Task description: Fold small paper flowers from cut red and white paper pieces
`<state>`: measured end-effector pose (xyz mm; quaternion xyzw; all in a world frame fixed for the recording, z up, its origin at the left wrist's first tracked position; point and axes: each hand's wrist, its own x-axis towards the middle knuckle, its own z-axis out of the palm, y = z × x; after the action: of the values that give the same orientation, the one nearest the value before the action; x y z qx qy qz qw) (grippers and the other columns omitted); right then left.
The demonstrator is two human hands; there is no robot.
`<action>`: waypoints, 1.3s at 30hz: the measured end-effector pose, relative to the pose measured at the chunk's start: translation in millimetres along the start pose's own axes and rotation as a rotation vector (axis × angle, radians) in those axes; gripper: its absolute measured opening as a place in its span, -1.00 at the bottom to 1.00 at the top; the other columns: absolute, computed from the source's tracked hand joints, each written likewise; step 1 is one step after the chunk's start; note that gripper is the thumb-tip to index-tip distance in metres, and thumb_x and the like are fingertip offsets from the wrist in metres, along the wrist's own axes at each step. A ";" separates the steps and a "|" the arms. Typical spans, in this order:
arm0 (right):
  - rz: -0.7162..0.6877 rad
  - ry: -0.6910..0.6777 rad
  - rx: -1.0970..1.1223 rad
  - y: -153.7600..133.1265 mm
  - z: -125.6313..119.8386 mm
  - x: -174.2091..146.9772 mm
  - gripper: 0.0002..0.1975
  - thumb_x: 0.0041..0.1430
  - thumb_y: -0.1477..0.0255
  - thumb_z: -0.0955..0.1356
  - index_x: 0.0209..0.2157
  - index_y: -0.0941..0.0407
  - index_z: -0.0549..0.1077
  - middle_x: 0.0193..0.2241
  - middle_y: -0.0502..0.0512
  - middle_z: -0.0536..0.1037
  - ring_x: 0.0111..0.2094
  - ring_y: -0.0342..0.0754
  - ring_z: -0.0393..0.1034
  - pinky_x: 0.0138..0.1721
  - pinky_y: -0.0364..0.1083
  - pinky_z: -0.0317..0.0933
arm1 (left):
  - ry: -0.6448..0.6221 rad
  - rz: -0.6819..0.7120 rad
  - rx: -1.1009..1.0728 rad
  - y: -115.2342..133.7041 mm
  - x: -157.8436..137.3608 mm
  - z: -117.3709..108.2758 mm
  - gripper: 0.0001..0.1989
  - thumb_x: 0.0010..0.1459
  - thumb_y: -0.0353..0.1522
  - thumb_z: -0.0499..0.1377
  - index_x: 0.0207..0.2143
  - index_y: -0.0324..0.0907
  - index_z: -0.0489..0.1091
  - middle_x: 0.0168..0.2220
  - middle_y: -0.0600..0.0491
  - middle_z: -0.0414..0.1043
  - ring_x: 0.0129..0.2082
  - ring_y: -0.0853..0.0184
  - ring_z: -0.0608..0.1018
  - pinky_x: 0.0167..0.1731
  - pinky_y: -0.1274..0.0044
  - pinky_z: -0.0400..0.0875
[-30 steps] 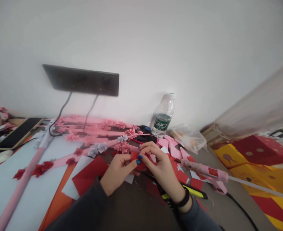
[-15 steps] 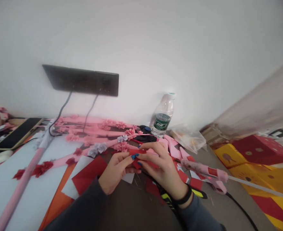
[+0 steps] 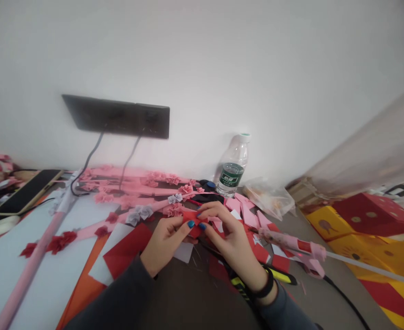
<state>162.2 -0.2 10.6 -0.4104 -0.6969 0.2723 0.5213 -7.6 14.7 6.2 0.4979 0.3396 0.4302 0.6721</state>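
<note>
A small piece of red paper is pinched between both hands above the table. My left hand grips its left side, thumb on top and fingers underneath. My right hand has its thumb and fingertips closed on the right edge. Folds in the paper are partly covered by the fingers. Behind the hands lie pink paper-wrapped sticks bearing folded paper flowers. Red sheets rest left of my left hand, and pink paper pieces lie beyond my right hand.
A pink glue gun with a white glue stick lies to the right. A yellow-and-black cutter is under my right wrist. A water bottle stands by the wall, a phone lies far left, and yellow-and-red boxes sit right.
My right hand's fingers have drawn back and curled, with the thumb now against the paper's edge. The red paper shows smaller and more folded between the fingertips.
</note>
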 end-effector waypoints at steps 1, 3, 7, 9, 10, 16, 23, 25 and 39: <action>0.014 0.002 0.019 -0.1 0.3 0.1 -0.88 0.22 0.56 0.36 -0.28 0.05 0.48 -0.19 0.11 0.51 -0.11 0.02 0.43 -0.08 -0.01 0.29 | -0.001 0.008 0.016 0.7 -0.4 0.7 -0.57 0.02 -0.02 0.33 -0.38 -0.24 0.63 -0.48 0.01 0.55 -0.46 0.34 0.53 -0.37 0.52 0.57; 0.041 0.000 0.049 -0.3 1.1 -0.1 -0.92 0.22 0.53 0.37 -0.30 0.05 0.47 -0.20 0.10 0.51 -0.12 0.01 0.42 -0.08 -0.02 0.28 | 0.004 0.019 0.057 1.0 -0.8 1.7 -0.56 0.03 -0.02 0.31 -0.42 -0.25 0.62 -0.51 0.01 0.54 -0.47 0.33 0.52 -0.40 0.53 0.55; 0.099 0.003 0.077 -1.1 3.5 -1.5 -0.92 0.21 0.52 0.37 -0.35 0.06 0.43 -0.21 0.08 0.50 -0.13 0.00 0.41 -0.13 -0.05 0.26 | 0.053 0.064 0.168 -2.6 -1.2 1.8 -0.55 0.06 -0.04 0.29 -0.53 -0.27 0.58 -0.57 0.00 0.50 -0.53 0.32 0.49 -0.49 0.55 0.48; 0.118 -0.003 0.080 -1.6 4.6 -2.3 -0.91 0.21 0.53 0.37 -0.35 0.05 0.41 -0.21 0.07 0.49 -0.14 -0.01 0.40 -0.15 -0.07 0.25 | 0.074 0.095 0.214 -4.2 -1.8 1.5 -0.56 0.09 -0.07 0.27 -0.55 -0.28 0.57 -0.58 -0.01 0.50 -0.54 0.32 0.49 -0.51 0.55 0.46; 0.123 -0.007 0.084 -1.7 5.1 -2.7 -0.90 0.21 0.53 0.36 -0.36 0.05 0.40 -0.21 0.06 0.49 -0.14 -0.02 0.40 -0.15 -0.08 0.24 | 0.077 0.108 0.226 -4.6 -2.2 1.4 -0.58 0.10 -0.08 0.26 -0.54 -0.28 0.58 -0.58 -0.01 0.51 -0.54 0.31 0.50 -0.51 0.55 0.46; 0.174 0.036 0.224 1.4 7.9 -5.6 -0.88 0.23 0.47 0.38 -0.22 0.02 0.36 -0.21 0.05 0.47 -0.14 -0.04 0.40 -0.13 -0.08 0.28 | 0.036 0.112 0.207 -4.5 -4.2 1.1 -0.66 0.12 -0.14 0.27 -0.36 -0.25 0.65 -0.50 -0.03 0.60 -0.49 0.27 0.58 -0.46 0.53 0.52; 0.309 -0.017 0.395 3.5 8.0 -4.6 -0.82 0.25 0.25 0.38 -0.33 0.06 0.43 -0.31 0.06 0.45 -0.38 -0.08 0.39 -0.45 -0.13 0.34 | 0.043 0.042 0.068 -8.8 -1.6 0.6 -0.63 0.10 -0.12 0.29 -0.24 -0.24 0.63 -0.39 -0.06 0.66 -0.46 0.22 0.65 -0.39 0.43 0.61; 0.243 0.009 0.326 3.7 6.2 -2.6 -0.80 0.23 0.26 0.40 -0.38 0.08 0.44 -0.32 0.07 0.47 -0.36 -0.07 0.39 -0.40 -0.11 0.32 | 0.049 0.025 0.077 -9.0 -0.8 -0.7 -0.65 0.06 -0.15 0.32 -0.27 -0.26 0.63 -0.41 -0.06 0.65 -0.45 0.21 0.65 -0.38 0.44 0.61; -0.215 0.171 -0.411 -5.4 2.2 -6.7 -0.85 0.23 0.52 0.39 -0.19 0.01 0.52 -0.21 0.13 0.58 -0.18 0.07 0.46 -0.15 0.08 0.21 | 0.196 0.051 -0.017 -7.5 0.7 1.5 -0.64 -0.02 -0.12 0.37 -0.32 -0.23 0.51 -0.37 -0.01 0.61 -0.45 0.25 0.63 -0.42 0.42 0.62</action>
<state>159.3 -8.5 11.0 -0.4528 -0.7309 0.0319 0.5097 -4.2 13.8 -0.6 0.4561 0.3873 0.4967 0.6287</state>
